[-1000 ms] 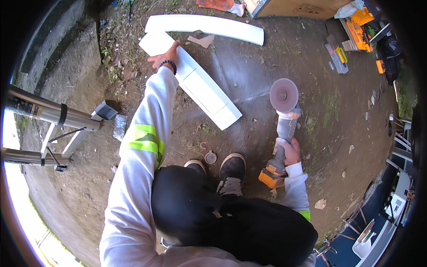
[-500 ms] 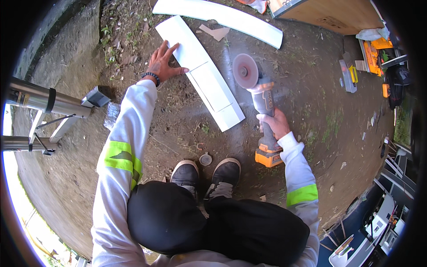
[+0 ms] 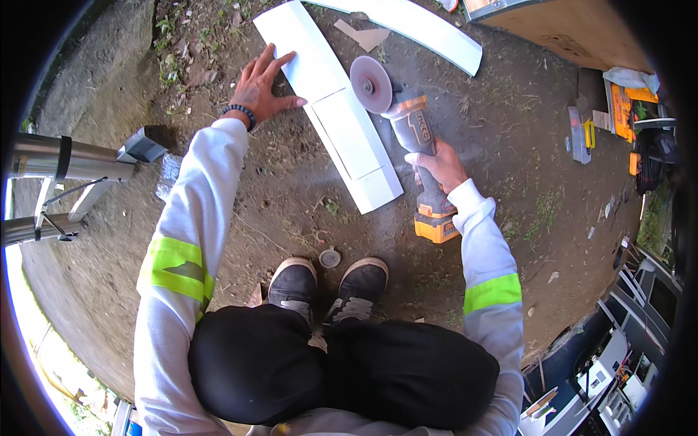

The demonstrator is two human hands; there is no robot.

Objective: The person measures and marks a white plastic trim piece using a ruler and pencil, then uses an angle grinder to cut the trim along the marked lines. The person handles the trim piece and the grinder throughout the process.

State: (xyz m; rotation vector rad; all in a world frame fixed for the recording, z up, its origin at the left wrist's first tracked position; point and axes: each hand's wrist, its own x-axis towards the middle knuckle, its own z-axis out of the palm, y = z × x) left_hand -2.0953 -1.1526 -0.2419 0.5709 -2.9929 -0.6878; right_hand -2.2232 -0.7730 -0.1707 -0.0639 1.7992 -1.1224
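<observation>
On the dirt lies a long white panel (image 3: 342, 116) with thin cut lines outlining a rectangle in its near half. The spread fingers of my left hand (image 3: 262, 91) rest along the panel's left edge. In my right hand (image 3: 442, 166) is a cordless angle grinder (image 3: 416, 138), gripped round its body, with an orange battery at the near end. Its reddish round disc (image 3: 371, 84) is at the panel's right edge, by the far cut line; whether it touches cannot be made out. Dust hangs around the tool.
Beyond the panel lie a curved white strip (image 3: 414, 30) and a cardboard scrap (image 3: 361, 35). A wooden box (image 3: 567, 33) stands far right, near a clear case with a yellow tool (image 3: 582, 136). A metal ladder (image 3: 80, 160) lies at left. My shoes (image 3: 292, 280) are close below the panel.
The grinder has moved left and away from me, bringing its disc from beside the panel to its right edge. My left hand stays on the panel; the whole view has shifted slightly.
</observation>
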